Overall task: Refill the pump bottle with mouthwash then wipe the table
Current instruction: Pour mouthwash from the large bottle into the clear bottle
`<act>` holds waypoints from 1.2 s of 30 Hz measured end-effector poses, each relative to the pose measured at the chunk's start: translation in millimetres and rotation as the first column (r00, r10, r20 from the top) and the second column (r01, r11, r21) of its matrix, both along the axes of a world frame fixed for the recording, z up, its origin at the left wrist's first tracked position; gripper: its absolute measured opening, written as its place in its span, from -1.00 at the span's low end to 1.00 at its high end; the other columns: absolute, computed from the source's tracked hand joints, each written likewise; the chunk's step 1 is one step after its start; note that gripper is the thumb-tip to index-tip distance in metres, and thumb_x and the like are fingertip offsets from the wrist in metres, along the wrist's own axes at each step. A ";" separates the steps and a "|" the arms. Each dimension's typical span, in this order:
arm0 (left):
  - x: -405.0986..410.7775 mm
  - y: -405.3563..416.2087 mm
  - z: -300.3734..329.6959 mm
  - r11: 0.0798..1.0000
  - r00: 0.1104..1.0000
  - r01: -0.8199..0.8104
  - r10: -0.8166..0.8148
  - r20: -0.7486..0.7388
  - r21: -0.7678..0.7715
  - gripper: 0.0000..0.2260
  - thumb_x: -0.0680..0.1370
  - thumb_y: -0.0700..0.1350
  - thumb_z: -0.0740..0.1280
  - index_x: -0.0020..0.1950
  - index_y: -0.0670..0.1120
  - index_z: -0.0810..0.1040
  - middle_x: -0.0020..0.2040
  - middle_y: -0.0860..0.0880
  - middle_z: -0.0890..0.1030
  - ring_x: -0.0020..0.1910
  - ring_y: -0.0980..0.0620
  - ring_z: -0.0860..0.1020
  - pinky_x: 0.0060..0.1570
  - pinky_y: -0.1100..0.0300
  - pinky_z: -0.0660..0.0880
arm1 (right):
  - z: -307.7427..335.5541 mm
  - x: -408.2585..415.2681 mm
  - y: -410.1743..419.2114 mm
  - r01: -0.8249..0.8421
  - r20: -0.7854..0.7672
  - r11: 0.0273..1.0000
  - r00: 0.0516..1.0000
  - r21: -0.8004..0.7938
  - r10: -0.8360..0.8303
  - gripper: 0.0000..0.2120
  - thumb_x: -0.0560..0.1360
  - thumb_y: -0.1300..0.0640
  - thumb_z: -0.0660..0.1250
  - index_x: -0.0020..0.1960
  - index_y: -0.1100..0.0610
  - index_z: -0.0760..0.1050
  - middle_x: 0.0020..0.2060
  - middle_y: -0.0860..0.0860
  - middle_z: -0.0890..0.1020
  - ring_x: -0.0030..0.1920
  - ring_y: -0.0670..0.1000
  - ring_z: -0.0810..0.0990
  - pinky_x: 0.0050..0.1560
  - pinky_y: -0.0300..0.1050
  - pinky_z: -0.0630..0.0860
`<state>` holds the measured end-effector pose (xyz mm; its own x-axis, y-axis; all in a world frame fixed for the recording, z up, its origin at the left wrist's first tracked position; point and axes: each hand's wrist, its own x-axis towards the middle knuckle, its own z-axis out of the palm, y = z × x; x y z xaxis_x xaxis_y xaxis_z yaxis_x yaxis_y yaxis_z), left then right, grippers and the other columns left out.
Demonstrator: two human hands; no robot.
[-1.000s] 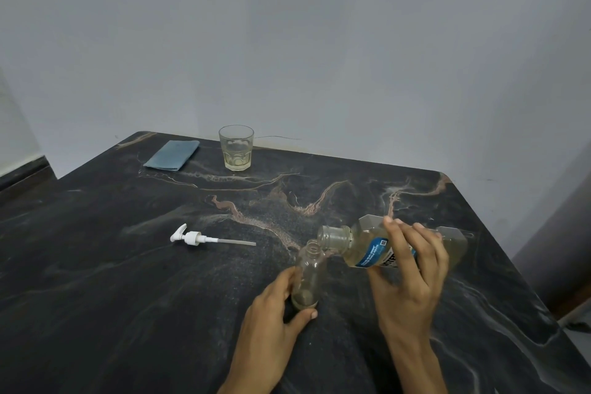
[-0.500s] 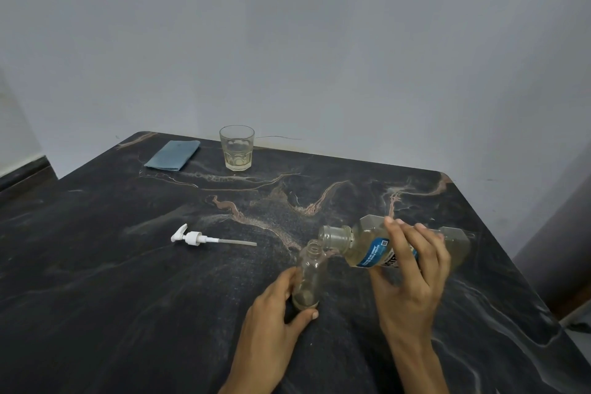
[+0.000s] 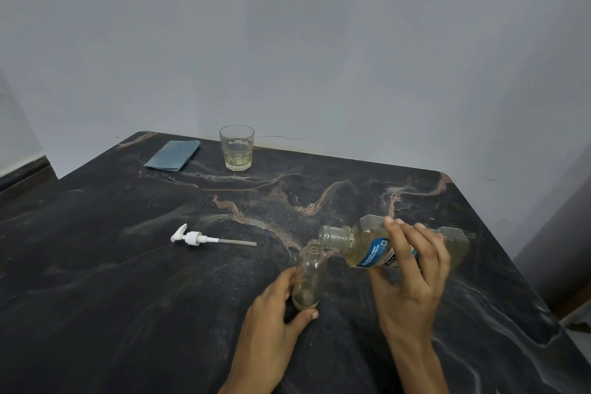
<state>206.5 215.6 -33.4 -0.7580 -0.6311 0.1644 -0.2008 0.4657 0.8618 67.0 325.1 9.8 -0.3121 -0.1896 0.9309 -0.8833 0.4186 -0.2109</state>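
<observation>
On the dark marble table (image 3: 128, 297) in the head view, the left hand (image 3: 271, 313) is wrapped around the base of the small clear pump bottle (image 3: 308, 278), which stands upright. The right hand (image 3: 412, 275) grips the mouthwash bottle (image 3: 367, 246) tipped sideways, its open mouth right at the pump bottle's neck. The blue label's partly covered; only "LISTE…" is kinda readable. The white pump head (image 3: 195, 237) lies to the left, with the glass (image 3: 237, 148) and blue cloth (image 3: 172, 155) at the back.
</observation>
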 end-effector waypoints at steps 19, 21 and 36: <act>-0.7 -0.4 -0.4 1.000 1.000 -0.008 0.008 0.010 -0.003 -0.49 0.39 -0.06 0.50 0.26 0.22 0.40 0.11 0.28 0.56 0.14 0.35 0.51 0.22 0.20 0.47 | -0.9 -0.4 0.5 0.005 0.004 1.000 1.000 0.008 -0.005 -0.19 0.11 0.39 0.61 0.27 0.09 0.37 0.14 -0.01 0.44 0.20 0.11 0.38 0.42 -0.07 0.16; -0.6 -0.1 -0.2 1.000 1.000 -0.008 0.008 0.012 -0.004 -0.49 0.39 -0.06 0.50 0.26 0.22 0.40 0.11 0.28 0.56 0.15 0.34 0.50 0.22 0.20 0.47 | -1.1 -0.7 0.5 0.003 0.010 1.000 1.000 0.007 -0.004 -0.19 0.11 0.39 0.61 0.28 0.09 0.37 0.14 -0.01 0.44 0.21 0.11 0.38 0.42 -0.07 0.15; -0.4 -0.3 0.4 1.000 1.000 0.000 0.000 0.019 0.005 -0.48 0.40 -0.06 0.49 0.30 0.14 0.40 0.16 0.22 0.57 0.18 0.31 0.50 0.24 0.17 0.45 | -0.2 0.5 0.1 0.005 -0.009 1.000 1.000 -0.005 -0.005 -0.21 0.13 0.40 0.60 0.27 0.09 0.38 0.12 -0.01 0.45 0.19 0.10 0.39 0.39 -0.03 0.20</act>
<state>206.1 215.3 -32.9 -0.7607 -0.6322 0.1471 -0.2170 0.4614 0.8602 67.5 325.2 9.6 -0.3045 -0.1839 0.9346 -0.8831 0.4221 -0.2046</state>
